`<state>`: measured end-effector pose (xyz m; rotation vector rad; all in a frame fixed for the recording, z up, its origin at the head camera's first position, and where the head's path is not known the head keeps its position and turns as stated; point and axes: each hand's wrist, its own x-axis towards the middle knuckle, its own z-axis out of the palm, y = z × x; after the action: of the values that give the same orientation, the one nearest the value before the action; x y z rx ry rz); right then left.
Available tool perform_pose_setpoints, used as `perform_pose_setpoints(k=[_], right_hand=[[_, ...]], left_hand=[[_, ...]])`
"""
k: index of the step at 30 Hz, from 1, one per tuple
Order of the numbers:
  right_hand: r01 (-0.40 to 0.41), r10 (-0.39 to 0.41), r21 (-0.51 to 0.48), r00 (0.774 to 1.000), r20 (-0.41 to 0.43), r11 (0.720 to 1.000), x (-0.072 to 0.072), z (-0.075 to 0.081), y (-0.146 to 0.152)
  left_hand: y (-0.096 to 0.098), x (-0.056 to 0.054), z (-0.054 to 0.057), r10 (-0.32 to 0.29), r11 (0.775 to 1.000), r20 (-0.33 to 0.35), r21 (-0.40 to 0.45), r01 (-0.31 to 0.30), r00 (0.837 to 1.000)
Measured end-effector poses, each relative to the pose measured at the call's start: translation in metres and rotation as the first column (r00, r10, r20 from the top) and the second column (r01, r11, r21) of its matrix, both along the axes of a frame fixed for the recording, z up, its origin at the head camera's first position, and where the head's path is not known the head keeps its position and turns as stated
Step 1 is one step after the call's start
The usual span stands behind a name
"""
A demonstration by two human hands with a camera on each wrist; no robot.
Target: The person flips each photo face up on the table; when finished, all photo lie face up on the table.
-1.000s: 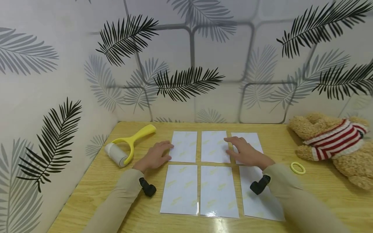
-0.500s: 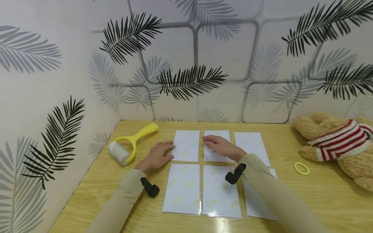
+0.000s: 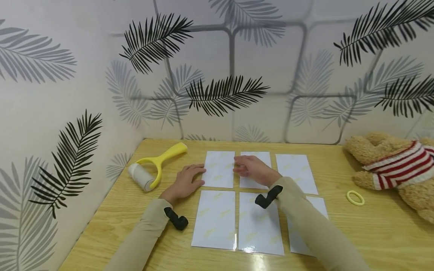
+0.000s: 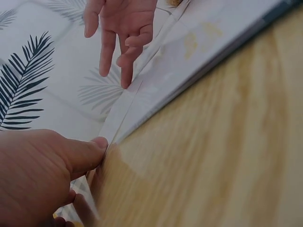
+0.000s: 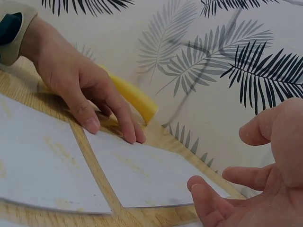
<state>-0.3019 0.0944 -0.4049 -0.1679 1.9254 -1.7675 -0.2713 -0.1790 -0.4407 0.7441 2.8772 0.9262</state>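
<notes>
Conceivably, the far-left card (image 3: 219,169) on the bench (image 3: 178,252) could skew if the left grip (image 3: 184,182), fingers apart at its left edge, pushes unevenly; the right grip (image 3: 255,168), loosely parted above the far-middle card (image 3: 265,157), might drag it by dropping too low.

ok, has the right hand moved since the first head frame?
Yes, leftward: in the head view, the right hand went from the right edge of the back-row middle sheet to its left edge.
</notes>
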Motion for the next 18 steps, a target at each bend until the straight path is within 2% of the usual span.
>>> perform_pose_setpoints(k=[5,11,14,18], right_hand=[[0.046,-0.043,-0.078,0.998,0.048,0.996,-0.001,0.001,0.000],[0.005,-0.010,-0.091,0.999,-0.050,0.996,-0.002,-0.001,-0.004],[-0.043,0.040,-0.021,0.989,-0.140,0.999,-0.003,-0.002,-0.007],[-0.072,0.108,0.140,0.955,-0.275,0.988,-0.005,-0.005,-0.014]], left_hand=[[0.000,0.000,-0.002,0.007,1.000,0.004,0.019,-0.007,1.000],[0.000,0.001,-0.001,0.018,1.000,0.007,0.021,-0.018,1.000],[0.000,0.000,-0.001,0.016,0.999,0.006,0.028,-0.016,1.000],[0.000,-0.001,-0.002,0.002,0.999,0.004,0.034,-0.002,1.000]])
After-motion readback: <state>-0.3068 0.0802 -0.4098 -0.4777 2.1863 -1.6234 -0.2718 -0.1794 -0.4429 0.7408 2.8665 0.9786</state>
